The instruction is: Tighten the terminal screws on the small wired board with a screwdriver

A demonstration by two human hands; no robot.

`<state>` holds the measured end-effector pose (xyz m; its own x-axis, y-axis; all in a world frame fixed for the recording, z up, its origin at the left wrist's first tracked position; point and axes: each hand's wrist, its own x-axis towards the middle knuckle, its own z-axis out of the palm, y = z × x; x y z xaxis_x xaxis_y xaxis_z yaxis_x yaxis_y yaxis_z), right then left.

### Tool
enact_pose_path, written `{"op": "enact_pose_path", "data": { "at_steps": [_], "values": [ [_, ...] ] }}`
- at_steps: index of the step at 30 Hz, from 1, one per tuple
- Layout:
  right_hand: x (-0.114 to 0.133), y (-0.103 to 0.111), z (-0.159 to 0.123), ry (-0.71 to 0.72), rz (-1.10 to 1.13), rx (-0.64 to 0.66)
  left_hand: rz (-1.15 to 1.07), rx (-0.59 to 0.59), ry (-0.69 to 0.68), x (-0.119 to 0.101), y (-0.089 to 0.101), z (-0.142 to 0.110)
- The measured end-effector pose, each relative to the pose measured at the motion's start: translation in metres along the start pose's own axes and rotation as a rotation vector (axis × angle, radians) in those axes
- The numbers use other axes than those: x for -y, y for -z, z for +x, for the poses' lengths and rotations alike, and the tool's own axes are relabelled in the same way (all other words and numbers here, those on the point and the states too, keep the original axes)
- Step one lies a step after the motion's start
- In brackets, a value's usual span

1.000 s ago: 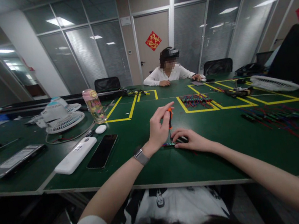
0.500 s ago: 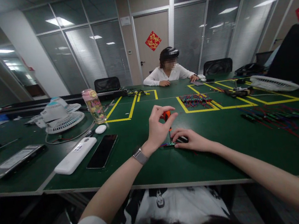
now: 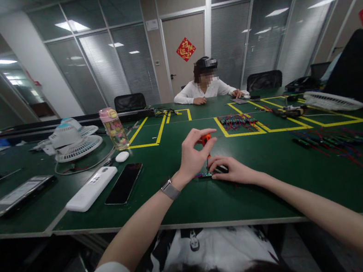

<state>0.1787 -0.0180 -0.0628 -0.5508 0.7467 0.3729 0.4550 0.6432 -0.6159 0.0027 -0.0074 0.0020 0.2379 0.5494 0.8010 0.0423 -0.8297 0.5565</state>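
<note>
My left hand (image 3: 193, 151), with a watch on its wrist, is curled round the orange handle of a screwdriver (image 3: 206, 139). The screwdriver stands nearly upright, and its thin shaft runs down to a small green circuit board (image 3: 206, 175) on the table. My right hand (image 3: 231, 170) rests low beside it, fingers bent at the board's right end and near the shaft. Under those fingers shows a dark, shiny piece (image 3: 221, 169); I cannot make out what it is. The screwdriver's tip is too small to see clearly.
On the green table (image 3: 187, 210), a black phone (image 3: 124, 184), white power bank (image 3: 92, 189), bottle (image 3: 114, 129) and fan (image 3: 77, 142) stand left. Wired boards lie inside yellow tape (image 3: 238, 122) and at right (image 3: 340, 138). A person (image 3: 206, 85) sits opposite.
The screwdriver's handle has shifted slightly right and leans a little more. My left fingers have turned slightly with it. My right hand stays almost in place.
</note>
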Motion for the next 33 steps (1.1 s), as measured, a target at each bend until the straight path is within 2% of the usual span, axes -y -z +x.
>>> {"op": "enact_pose_path", "data": {
  "at_steps": [3, 6, 10, 14, 22, 28, 33],
  "values": [
    [0.0, 0.0, 0.0, 0.003, -0.006, 0.002, 0.025, -0.023, 0.009, -0.001, 0.002, 0.001],
    [0.0, 0.001, 0.0, 0.002, -0.018, 0.003, 0.002, 0.003, 0.028, 0.0, 0.003, 0.001],
    [0.001, 0.001, 0.0, 0.002, -0.017, 0.0, -0.12, 0.056, 0.075, 0.003, 0.004, 0.003],
    [0.001, 0.001, 0.0, -0.003, -0.017, -0.006, -0.187, 0.052, 0.1, 0.005, 0.002, 0.003],
    [-0.003, -0.001, 0.0, -0.007, -0.012, -0.019, -0.005, -0.08, 0.033, 0.004, 0.002, 0.001],
    [-0.002, -0.001, 0.0, 0.004, -0.017, -0.016, -0.019, 0.006, 0.034, 0.01, 0.003, -0.001],
    [-0.002, -0.001, -0.001, 0.016, -0.001, -0.022, 0.064, -0.001, -0.129, 0.015, 0.002, -0.008]
  ]
}}
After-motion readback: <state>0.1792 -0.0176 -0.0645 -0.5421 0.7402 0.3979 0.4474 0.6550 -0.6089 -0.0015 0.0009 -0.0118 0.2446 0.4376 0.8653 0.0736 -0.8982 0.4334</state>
